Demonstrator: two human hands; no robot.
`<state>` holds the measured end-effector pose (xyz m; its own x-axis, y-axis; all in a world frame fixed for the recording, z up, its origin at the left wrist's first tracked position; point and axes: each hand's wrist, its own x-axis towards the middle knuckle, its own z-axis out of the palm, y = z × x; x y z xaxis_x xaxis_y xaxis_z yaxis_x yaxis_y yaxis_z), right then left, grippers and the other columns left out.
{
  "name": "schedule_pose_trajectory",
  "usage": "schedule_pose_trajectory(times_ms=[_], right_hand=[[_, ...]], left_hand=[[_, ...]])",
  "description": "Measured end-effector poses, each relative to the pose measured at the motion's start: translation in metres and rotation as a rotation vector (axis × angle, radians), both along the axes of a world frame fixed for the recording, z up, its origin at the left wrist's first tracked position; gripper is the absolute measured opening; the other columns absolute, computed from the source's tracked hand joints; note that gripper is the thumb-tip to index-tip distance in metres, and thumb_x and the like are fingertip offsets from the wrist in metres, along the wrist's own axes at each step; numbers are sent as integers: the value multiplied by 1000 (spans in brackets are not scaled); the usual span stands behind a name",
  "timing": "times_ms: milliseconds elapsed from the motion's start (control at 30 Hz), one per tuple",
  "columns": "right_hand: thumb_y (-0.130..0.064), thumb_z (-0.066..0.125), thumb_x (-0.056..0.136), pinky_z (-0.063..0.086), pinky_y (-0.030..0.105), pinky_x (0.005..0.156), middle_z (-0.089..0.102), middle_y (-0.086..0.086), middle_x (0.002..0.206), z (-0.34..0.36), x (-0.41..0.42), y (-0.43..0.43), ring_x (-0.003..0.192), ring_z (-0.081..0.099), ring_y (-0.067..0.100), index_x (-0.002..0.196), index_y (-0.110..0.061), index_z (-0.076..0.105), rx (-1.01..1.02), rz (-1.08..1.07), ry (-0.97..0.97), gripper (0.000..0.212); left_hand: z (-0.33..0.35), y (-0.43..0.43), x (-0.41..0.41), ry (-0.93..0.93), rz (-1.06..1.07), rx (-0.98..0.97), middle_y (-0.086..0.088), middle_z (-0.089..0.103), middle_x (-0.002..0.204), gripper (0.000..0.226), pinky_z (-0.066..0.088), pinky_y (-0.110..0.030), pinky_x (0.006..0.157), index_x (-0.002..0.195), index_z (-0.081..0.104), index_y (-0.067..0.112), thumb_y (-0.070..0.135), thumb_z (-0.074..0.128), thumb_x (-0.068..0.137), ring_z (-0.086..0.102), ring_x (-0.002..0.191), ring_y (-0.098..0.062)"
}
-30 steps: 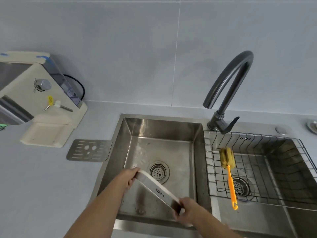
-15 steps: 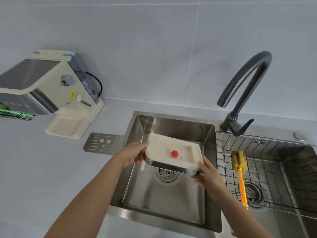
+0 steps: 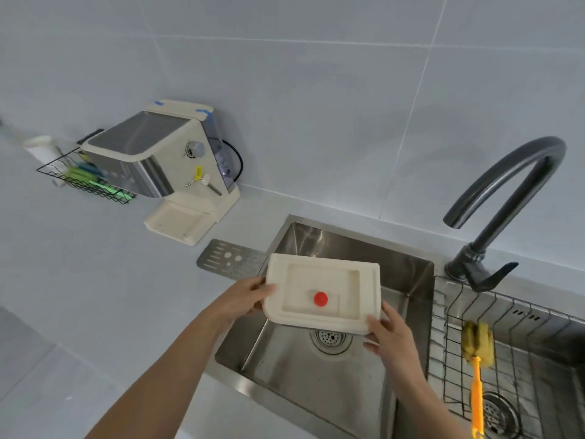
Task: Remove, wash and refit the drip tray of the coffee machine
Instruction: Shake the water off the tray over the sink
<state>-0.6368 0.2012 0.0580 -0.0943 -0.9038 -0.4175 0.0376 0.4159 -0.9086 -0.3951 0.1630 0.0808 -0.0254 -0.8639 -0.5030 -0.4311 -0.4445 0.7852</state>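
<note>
A cream drip tray (image 3: 323, 293) with a small red float (image 3: 320, 299) in its hollow is held level above the steel sink (image 3: 408, 277). The left hand (image 3: 243, 301) pinches its left edge; the right hand (image 3: 387, 339) clasps its near right corner. A slotted metal grate (image 3: 229, 258) lies on the pale surface (image 3: 95, 296) just left, near the coffee machine (image 3: 167, 163). A dark faucet (image 3: 503, 204) arches at right.

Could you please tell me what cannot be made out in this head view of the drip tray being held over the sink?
- Underside of the drip tray: faces away from the camera.
- Fingers of the left hand and right hand: partly hidden beneath the tray.
- Whether the tray is wet: too fine to tell.
- Brush handle end: cut off by the bottom edge.
- Rack contents: too small, partly hidden behind the coffee machine.
</note>
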Motion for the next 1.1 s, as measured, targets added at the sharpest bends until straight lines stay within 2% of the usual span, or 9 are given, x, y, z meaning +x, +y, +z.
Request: schedule_pose_trajectory(times_ms=[100, 267, 467, 633, 733, 800, 867, 1000, 1100], right_hand=[[-5, 47, 92, 49, 28, 61, 62, 0, 85, -6, 13, -2, 73, 57, 21, 127, -22, 48, 16, 2, 22, 39], [-8, 48, 92, 51, 30, 63, 63, 6, 97, -12, 47, -7, 77, 59, 24, 132, -14, 47, 25, 31, 104, 41], [-4, 51, 89, 49, 24, 57, 61, 7, 86, -18, 115, -13, 64, 55, 20, 106, -19, 56, 8, 11, 186, 23], [-2, 50, 89, 48, 30, 63, 59, -3, 81, -33, 196, -15, 70, 56, 18, 103, -19, 57, 54, 1, 265, 23], [2, 49, 88, 48, 38, 81, 59, -13, 82, -39, 238, -13, 76, 55, 8, 97, -26, 54, 86, -24, 330, 29], [4, 47, 87, 48, 30, 75, 59, -14, 82, -42, 260, -10, 76, 54, 4, 99, -25, 53, 116, -16, 377, 32], [7, 45, 86, 44, 23, 64, 61, -9, 81, -46, 273, -9, 75, 55, 8, 99, -18, 56, 155, -16, 409, 31], [4, 44, 86, 44, 31, 73, 66, 12, 96, -56, 287, -5, 91, 60, 28, 109, -3, 60, 248, -43, 502, 28], [1, 45, 87, 43, 28, 70, 66, 11, 102, -59, 290, -3, 95, 58, 25, 113, -6, 59, 295, -70, 504, 31]], left_hand=[[4, 2, 11, -23, 2, 4, 9, 56, 79, 19, 38, -9, 52, 104, 56, 17, 27, 41, 97, 48, 65, -2], [0, -4, 45, -112, 6, -26, 1, 56, 93, 22, 38, -16, 62, 104, 56, 14, 27, 39, 97, 50, 74, -4], [-27, -30, 118, -201, -42, -44, -3, 59, 88, 26, 38, -22, 63, 101, 63, 7, 25, 45, 94, 52, 76, -13], [-51, -49, 192, -280, -118, -40, -7, 64, 84, 23, 45, -30, 72, 92, 66, 7, 23, 49, 90, 61, 84, -25], [-60, -53, 233, -268, -157, -3, -7, 64, 81, 20, 51, -33, 75, 90, 68, 6, 18, 52, 87, 61, 76, -22], [-66, -52, 252, -244, -190, 32, -9, 66, 81, 19, 53, -32, 73, 92, 68, 4, 16, 53, 87, 61, 73, -21], [-71, -52, 262, -238, -226, 40, -10, 66, 83, 19, 53, -30, 73, 93, 68, 3, 16, 54, 87, 62, 74, -21], [-76, -57, 271, -254, -285, 36, -12, 65, 81, 23, 52, -32, 75, 92, 69, -1, 16, 55, 86, 61, 74, -23], [-80, -61, 270, -276, -325, 36, -13, 64, 81, 19, 49, -34, 74, 82, 66, 2, 18, 56, 86, 59, 76, -22]])
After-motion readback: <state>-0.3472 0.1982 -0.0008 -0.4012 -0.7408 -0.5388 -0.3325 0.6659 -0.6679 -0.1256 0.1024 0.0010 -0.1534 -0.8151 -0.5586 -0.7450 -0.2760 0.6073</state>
